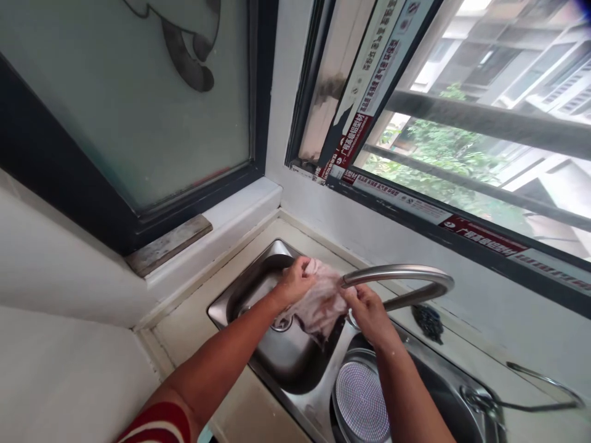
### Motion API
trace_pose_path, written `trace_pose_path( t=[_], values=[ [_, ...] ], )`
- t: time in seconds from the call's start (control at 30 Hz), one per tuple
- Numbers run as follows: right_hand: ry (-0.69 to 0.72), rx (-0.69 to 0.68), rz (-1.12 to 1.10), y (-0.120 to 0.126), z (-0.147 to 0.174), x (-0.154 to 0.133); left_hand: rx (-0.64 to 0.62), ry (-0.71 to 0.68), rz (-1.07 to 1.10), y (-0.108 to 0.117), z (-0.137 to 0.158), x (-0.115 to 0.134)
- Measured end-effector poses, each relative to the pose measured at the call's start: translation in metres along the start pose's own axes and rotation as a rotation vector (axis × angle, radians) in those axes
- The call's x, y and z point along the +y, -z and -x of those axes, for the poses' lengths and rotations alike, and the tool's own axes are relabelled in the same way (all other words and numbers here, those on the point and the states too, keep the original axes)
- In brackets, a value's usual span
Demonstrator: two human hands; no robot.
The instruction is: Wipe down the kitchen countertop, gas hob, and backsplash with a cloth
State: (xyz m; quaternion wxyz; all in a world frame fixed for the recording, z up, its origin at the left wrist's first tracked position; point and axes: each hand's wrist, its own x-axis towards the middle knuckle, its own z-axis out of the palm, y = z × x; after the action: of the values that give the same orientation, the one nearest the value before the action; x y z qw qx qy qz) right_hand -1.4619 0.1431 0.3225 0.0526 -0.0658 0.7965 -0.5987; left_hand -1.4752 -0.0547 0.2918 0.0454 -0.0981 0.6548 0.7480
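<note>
A wet, pale pink cloth hangs stretched between my two hands over the left sink basin. My left hand pinches its upper left corner. At its right edge my right hand grips it, close to the end of the curved metal faucet. The cloth's lower edge droops into the basin and partly covers the drain. Whether water is running from the spout is hard to make out.
In the right basin sits a round perforated metal strainer, partly behind my right forearm. A dark scrubber lies on the counter behind the sink. Further right is a bent metal rod. A wooden block rests on the left ledge, below a window.
</note>
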Motion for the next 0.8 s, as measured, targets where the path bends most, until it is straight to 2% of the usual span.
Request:
trace_pose_path(
  t=[0.13,0.23,0.3,0.4,0.5,0.63,0.7,0.8],
  values=[
    [-0.101,0.124,-0.398,-0.023,-0.004,-0.008,-0.028,0.050,-0.003,0.010,-0.006,-0.008],
    [-0.105,0.179,-0.435,-0.032,-0.011,-0.012,-0.074,0.085,0.075,0.005,-0.006,-0.014],
    [-0.082,0.182,-0.356,-0.031,-0.014,-0.012,-0.139,0.087,0.138,-0.004,-0.003,-0.014],
    [-0.055,0.085,-0.139,-0.023,-0.012,-0.012,-0.264,0.061,0.176,-0.016,0.001,-0.008],
    [0.020,-0.068,0.161,-0.011,-0.003,-0.015,-0.363,-0.016,0.010,-0.027,0.002,-0.003],
    [0.210,-0.176,0.453,0.006,0.014,-0.021,-0.312,-0.088,-0.243,-0.045,0.000,-0.004],
    [0.217,-0.088,0.462,0.019,0.027,-0.019,-0.271,-0.085,-0.291,-0.052,0.001,-0.003],
    [0.085,0.263,0.435,0.051,0.053,0.003,-0.212,-0.111,-0.362,-0.055,0.003,0.006]
  ],
)
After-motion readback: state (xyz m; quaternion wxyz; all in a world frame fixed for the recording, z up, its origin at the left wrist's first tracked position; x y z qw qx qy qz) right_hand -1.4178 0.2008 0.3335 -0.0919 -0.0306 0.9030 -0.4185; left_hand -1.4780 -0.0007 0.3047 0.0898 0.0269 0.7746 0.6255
